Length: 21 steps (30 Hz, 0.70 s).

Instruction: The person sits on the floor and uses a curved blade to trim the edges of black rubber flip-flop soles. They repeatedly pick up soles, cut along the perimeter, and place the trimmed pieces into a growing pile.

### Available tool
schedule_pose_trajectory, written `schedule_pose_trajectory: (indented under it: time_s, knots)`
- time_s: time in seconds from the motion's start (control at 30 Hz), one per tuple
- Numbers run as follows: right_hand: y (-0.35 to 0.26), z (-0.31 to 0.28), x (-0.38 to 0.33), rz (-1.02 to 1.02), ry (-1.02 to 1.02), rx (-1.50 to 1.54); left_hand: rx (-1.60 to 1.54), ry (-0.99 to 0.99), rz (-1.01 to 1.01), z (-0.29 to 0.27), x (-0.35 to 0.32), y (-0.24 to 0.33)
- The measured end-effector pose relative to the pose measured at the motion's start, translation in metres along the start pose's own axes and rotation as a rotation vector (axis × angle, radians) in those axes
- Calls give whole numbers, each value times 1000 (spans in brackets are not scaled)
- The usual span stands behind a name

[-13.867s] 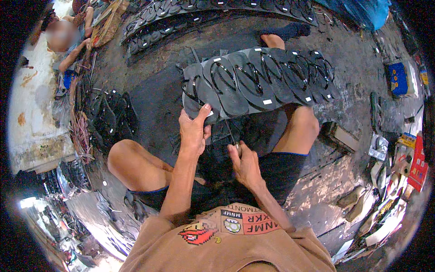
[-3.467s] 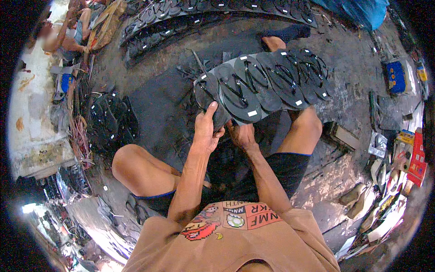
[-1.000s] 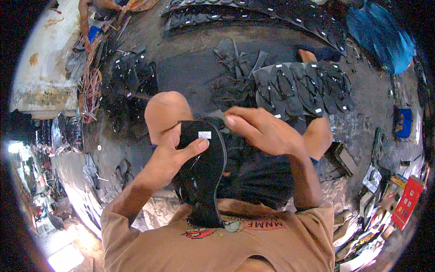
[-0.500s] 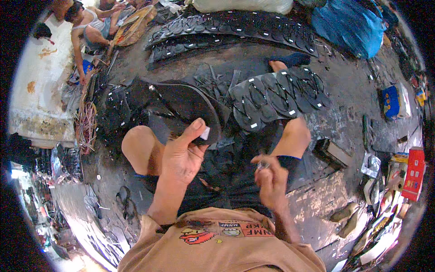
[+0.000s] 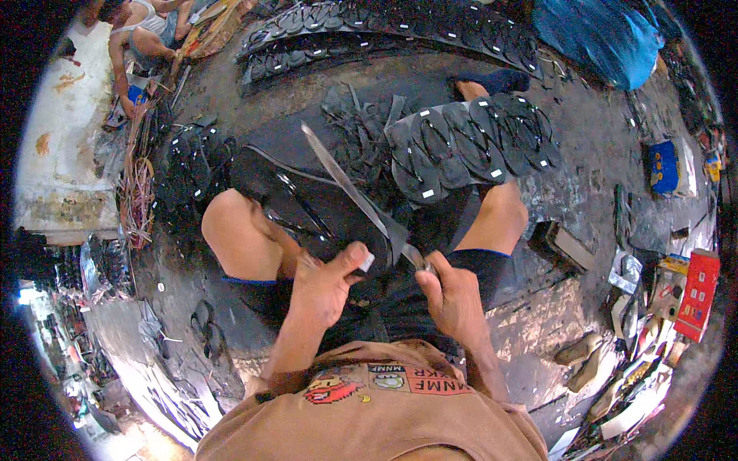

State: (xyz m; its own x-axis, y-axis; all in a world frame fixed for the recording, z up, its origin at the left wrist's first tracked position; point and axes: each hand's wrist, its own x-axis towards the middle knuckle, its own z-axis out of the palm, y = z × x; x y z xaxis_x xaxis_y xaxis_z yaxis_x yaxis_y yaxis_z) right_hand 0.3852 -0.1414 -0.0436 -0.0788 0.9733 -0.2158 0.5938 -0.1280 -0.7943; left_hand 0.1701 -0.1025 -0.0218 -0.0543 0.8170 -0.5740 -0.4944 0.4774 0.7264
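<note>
**Trimming a black sandal sole with a long blade, both hands engaged**

Left hand (image 5: 327,288) was closed around the near edge of the black sandal sole (image 5: 307,207), thumb up against a small white tag at its rim. Right hand (image 5: 453,296) was closed on the handle of the long blade (image 5: 350,184), which angled up and away from it across the sole toward the far left.

Judgement on doing it well: keep the blade's edge turned away from the left thumb, since it passed just beside that thumb. Brace the sole on the left knee (image 5: 234,230) so it doesn't flex. Draw in one steady stroke, wrist locked.

Sole sat against the left knee, partly over it, its near end inside the left grip. Row of finished sandals (image 5: 469,146) lay beyond the knee to the right, well apart from both hands.
</note>
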Motion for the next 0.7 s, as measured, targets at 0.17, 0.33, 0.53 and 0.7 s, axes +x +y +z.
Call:
schedule_pose_trajectory:
  time_s: [0.17,0.33,0.53,0.7]
  knots:
    - [-31,0,44,-68,-149,56,89,-122,69,-17,2,5]
    - [-52,28,53,-26,-227,285,103,-5,133,-28,-9,15]
    - [-43,46,19,56,-274,169,-60,197,203,-26,-10,6]
    - [-2,38,-23,-50,-201,154,-33,209,170,-30,-17,3]
